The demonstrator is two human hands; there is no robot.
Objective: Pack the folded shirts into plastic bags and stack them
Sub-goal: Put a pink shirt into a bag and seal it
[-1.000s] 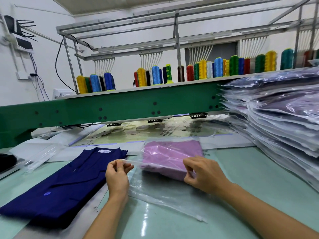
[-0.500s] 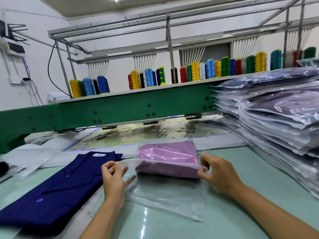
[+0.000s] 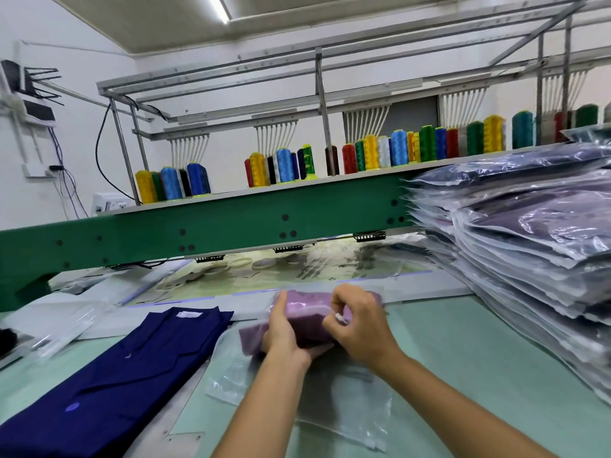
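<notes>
A folded pink shirt (image 3: 305, 307) sits partly inside a clear plastic bag (image 3: 334, 401) on the pale green table (image 3: 463, 365). My left hand (image 3: 284, 335) grips the shirt's near left edge, thumb on top. My right hand (image 3: 360, 325) pinches the bag's mouth, with its white zip strip, over the shirt's right side. A folded navy shirt (image 3: 109, 378) lies flat to the left, bare of any bag. A tall stack of bagged dark shirts (image 3: 529, 259) rises on the right.
A green embroidery machine beam (image 3: 215, 233) crosses behind the shirts, with thread cones (image 3: 380, 153) on its shelf. Loose empty bags (image 3: 62, 328) lie at the far left. A metal plate (image 3: 178, 434) shows at the table's near edge.
Both hands left the bag's open edge and came together on the pink shirt. The left hand now clasps the shirt and the right hand has drawn the bag's mouth up over it.
</notes>
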